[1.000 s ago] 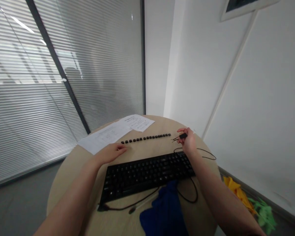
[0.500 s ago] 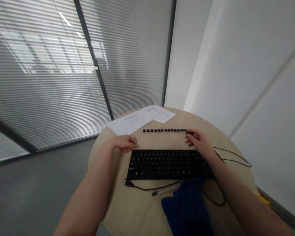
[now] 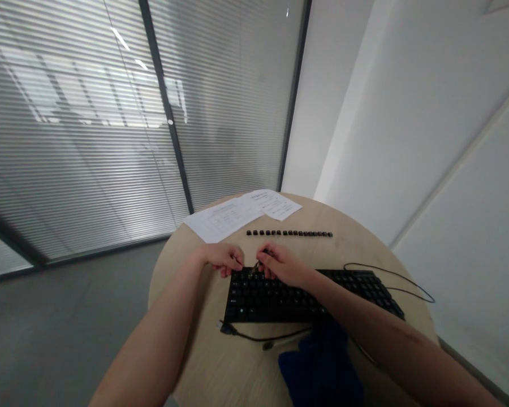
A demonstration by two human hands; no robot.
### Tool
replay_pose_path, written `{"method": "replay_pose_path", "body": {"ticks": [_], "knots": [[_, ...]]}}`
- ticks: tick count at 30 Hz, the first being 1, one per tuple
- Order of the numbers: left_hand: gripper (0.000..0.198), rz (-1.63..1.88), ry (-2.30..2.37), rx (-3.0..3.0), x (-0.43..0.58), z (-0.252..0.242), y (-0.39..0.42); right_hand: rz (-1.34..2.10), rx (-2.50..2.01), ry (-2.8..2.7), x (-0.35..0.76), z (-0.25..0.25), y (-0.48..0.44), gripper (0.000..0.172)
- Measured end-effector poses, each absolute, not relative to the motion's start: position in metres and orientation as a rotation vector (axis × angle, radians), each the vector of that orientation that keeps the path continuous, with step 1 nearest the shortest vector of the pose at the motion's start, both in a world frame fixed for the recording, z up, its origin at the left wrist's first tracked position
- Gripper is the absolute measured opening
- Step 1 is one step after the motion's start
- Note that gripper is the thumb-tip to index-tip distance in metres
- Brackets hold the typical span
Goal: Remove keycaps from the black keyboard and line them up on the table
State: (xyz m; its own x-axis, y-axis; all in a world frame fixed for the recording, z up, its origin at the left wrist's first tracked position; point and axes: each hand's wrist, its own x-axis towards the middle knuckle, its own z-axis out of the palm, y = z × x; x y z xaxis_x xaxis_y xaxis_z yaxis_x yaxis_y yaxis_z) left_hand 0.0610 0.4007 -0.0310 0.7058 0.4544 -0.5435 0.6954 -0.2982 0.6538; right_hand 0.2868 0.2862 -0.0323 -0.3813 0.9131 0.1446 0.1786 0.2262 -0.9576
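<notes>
A black keyboard (image 3: 275, 308) lies on the round wooden table, with its upper left corner between my hands. My right hand (image 3: 280, 264) is closed around a small keycap puller (image 3: 255, 267) with a dark handle and thin metal tip. That tip points down at the keyboard's top row, near the left end. Just left of it, my left hand (image 3: 225, 258) has its fingers pinched together at the keyboard's corner. Whatever lies between those fingertips is too small to make out. Behind both hands runs a straight row of loose black keycaps (image 3: 296, 233).
Printed paper sheets (image 3: 224, 217) lie at the table's back left. In front of the keyboard are its USB cable (image 3: 254, 339), a brush (image 3: 269, 345) and a dark blue cloth (image 3: 318, 367). More cable (image 3: 407, 291) loops at the right. White wall and blinds stand beyond.
My right hand has moved left with the puller, from the right end of the keycap row to the keyboard's upper left corner. My left hand has shifted slightly right, onto that corner.
</notes>
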Motion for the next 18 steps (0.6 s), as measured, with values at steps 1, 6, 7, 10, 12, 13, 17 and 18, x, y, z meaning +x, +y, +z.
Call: {"method": "replay_pose_path", "body": {"ticks": [1, 6, 7, 10, 12, 13, 17, 18], "knots": [[0.043, -0.319, 0.856, 1.957, 0.063, -0.030, 0.399, 1.260, -1.028, -1.708, 0.281, -0.035, 0.293, 0.027], [0.038, -0.330, 0.779, 1.936, 0.073, -0.027, 0.392, 1.388, -1.032, -1.560, 0.268, -0.049, 0.312, 0.031], [0.036, -0.333, 0.778, 1.934, 0.074, -0.028, 0.392, 1.393, -1.024, -1.544, 0.268, -0.052, 0.312, 0.032], [0.032, -0.331, 0.771, 1.943, 0.076, -0.029, 0.392, 1.358, -1.017, -1.555, 0.268, -0.060, 0.308, 0.032], [0.031, -0.330, 0.777, 1.945, 0.075, -0.031, 0.393, 1.317, -1.030, -1.615, 0.267, -0.062, 0.303, 0.031], [0.030, -0.330, 0.786, 1.943, 0.075, -0.032, 0.393, 1.298, -1.040, -1.656, 0.267, -0.062, 0.301, 0.030], [0.027, -0.313, 0.842, 1.920, 0.072, -0.036, 0.394, 1.171, -1.072, -1.799, 0.266, -0.063, 0.296, 0.023], [0.028, -0.304, 0.852, 1.912, 0.071, -0.036, 0.394, 1.128, -1.074, -1.822, 0.266, -0.064, 0.295, 0.021]]}}
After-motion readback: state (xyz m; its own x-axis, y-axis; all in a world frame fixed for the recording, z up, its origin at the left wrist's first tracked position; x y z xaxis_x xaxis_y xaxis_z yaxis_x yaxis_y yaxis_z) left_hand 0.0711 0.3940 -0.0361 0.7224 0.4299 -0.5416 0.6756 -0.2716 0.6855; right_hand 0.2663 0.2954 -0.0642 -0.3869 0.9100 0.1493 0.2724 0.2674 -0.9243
